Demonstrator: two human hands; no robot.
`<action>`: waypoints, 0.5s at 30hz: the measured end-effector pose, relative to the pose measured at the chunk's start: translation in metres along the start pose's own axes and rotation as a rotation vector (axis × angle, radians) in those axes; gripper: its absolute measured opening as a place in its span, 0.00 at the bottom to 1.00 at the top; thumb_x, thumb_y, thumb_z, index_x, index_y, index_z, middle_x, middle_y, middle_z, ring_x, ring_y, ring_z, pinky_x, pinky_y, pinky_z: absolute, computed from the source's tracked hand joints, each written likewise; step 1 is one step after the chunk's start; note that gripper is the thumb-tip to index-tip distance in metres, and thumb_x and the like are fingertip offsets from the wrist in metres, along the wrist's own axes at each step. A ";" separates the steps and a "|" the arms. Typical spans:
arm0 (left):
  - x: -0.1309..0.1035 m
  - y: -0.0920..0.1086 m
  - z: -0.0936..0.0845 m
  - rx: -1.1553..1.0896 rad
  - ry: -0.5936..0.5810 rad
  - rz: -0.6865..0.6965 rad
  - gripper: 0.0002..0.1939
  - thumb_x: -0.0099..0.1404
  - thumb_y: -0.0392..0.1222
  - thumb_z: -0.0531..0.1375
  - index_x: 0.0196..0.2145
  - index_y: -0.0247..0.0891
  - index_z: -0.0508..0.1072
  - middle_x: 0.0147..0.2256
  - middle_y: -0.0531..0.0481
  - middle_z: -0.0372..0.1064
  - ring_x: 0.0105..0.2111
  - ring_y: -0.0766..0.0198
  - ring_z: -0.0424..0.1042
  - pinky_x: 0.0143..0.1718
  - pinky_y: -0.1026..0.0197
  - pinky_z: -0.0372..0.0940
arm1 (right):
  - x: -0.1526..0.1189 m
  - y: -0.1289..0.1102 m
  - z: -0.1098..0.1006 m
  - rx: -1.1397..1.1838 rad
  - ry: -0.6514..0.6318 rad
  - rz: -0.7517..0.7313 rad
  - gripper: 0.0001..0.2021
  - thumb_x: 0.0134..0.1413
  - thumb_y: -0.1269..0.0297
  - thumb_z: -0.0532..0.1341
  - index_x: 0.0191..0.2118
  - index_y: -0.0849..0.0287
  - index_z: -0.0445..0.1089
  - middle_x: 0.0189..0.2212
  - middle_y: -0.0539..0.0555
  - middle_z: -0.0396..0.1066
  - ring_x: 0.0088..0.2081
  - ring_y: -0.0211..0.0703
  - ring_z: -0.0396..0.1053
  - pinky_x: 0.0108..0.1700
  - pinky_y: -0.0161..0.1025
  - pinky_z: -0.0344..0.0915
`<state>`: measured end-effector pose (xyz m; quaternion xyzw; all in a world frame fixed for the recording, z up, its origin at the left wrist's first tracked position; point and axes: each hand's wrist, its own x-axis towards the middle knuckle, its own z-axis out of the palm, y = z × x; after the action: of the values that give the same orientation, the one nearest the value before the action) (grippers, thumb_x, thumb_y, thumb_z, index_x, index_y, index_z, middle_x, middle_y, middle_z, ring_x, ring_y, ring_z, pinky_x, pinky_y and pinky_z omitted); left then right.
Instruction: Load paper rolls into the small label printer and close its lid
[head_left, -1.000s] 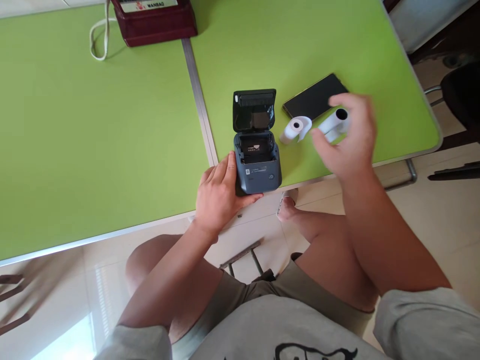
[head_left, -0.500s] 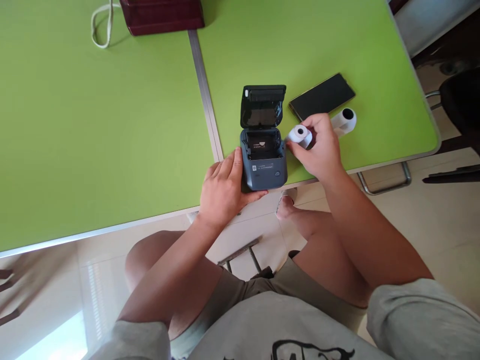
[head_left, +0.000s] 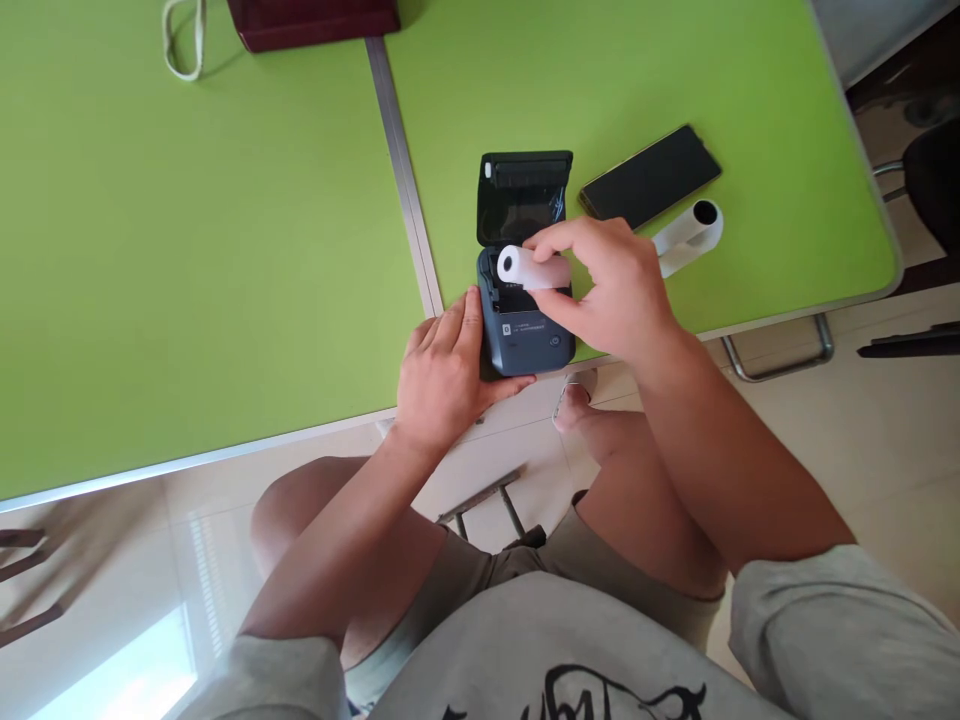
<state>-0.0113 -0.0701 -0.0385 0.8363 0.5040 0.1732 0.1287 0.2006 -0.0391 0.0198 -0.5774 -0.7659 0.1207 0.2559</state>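
A small dark blue-grey label printer (head_left: 529, 345) stands at the table's front edge with its black lid (head_left: 523, 200) raised. Against its left side lie the fingers of my left hand (head_left: 444, 365), and the thumb runs along its front edge, so the hand is closed on the printer. My right hand (head_left: 611, 285) pinches a white paper roll (head_left: 531, 268) between thumb and fingers, over the printer's open compartment. The roll lies sideways, its dark core hole facing left. Whether it touches the compartment is unclear.
To the right, a black smartphone (head_left: 651, 176) lies on the green table (head_left: 225, 250). Just below it is another white roll (head_left: 694, 238), partly behind my right hand. A dark red box (head_left: 315, 22) with a white cord (head_left: 198, 45) sits at the far edge of view.
My right hand has moved left with the paper roll, from beside the printer to over its open compartment. The roll has turned sideways. My left hand still holds the printer.
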 end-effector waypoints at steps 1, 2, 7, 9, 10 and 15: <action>0.000 0.000 0.000 0.000 0.001 0.003 0.58 0.64 0.80 0.55 0.73 0.28 0.58 0.65 0.27 0.68 0.61 0.40 0.73 0.63 0.46 0.65 | 0.003 0.001 0.002 -0.032 -0.015 -0.019 0.08 0.60 0.69 0.63 0.43 0.49 0.72 0.51 0.54 0.82 0.52 0.55 0.78 0.60 0.58 0.71; 0.000 0.000 0.000 0.001 0.000 0.007 0.58 0.65 0.80 0.55 0.73 0.28 0.58 0.65 0.27 0.69 0.61 0.40 0.73 0.63 0.46 0.66 | 0.005 0.002 0.003 -0.057 -0.022 -0.036 0.09 0.60 0.70 0.62 0.43 0.48 0.73 0.50 0.53 0.82 0.51 0.54 0.79 0.60 0.58 0.71; -0.001 0.001 -0.001 0.022 -0.003 0.043 0.57 0.68 0.79 0.51 0.71 0.21 0.59 0.64 0.24 0.69 0.63 0.42 0.72 0.63 0.48 0.65 | 0.007 0.015 0.012 -0.017 -0.002 -0.113 0.10 0.60 0.70 0.62 0.44 0.49 0.76 0.47 0.50 0.83 0.51 0.52 0.80 0.56 0.54 0.73; -0.001 0.001 -0.001 0.029 -0.001 0.051 0.58 0.68 0.79 0.52 0.70 0.19 0.59 0.64 0.23 0.69 0.63 0.42 0.72 0.64 0.48 0.64 | 0.005 0.018 0.015 0.008 0.013 -0.116 0.08 0.60 0.70 0.61 0.41 0.50 0.76 0.44 0.49 0.84 0.48 0.51 0.81 0.54 0.53 0.73; -0.001 0.001 -0.001 0.030 -0.004 0.051 0.58 0.67 0.79 0.53 0.70 0.20 0.59 0.64 0.23 0.68 0.63 0.42 0.72 0.64 0.48 0.64 | 0.004 0.018 0.016 0.017 0.027 -0.112 0.07 0.60 0.70 0.61 0.39 0.51 0.75 0.42 0.49 0.84 0.46 0.50 0.81 0.54 0.53 0.73; 0.002 0.002 0.000 -0.004 -0.015 0.022 0.60 0.63 0.79 0.59 0.72 0.23 0.56 0.64 0.25 0.69 0.63 0.40 0.71 0.64 0.46 0.64 | -0.007 0.012 0.016 0.088 0.164 -0.190 0.07 0.57 0.71 0.61 0.34 0.51 0.73 0.38 0.50 0.82 0.44 0.50 0.80 0.51 0.52 0.72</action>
<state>-0.0086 -0.0697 -0.0375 0.8428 0.4934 0.1694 0.1322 0.2030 -0.0401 -0.0015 -0.4983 -0.7877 0.0816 0.3528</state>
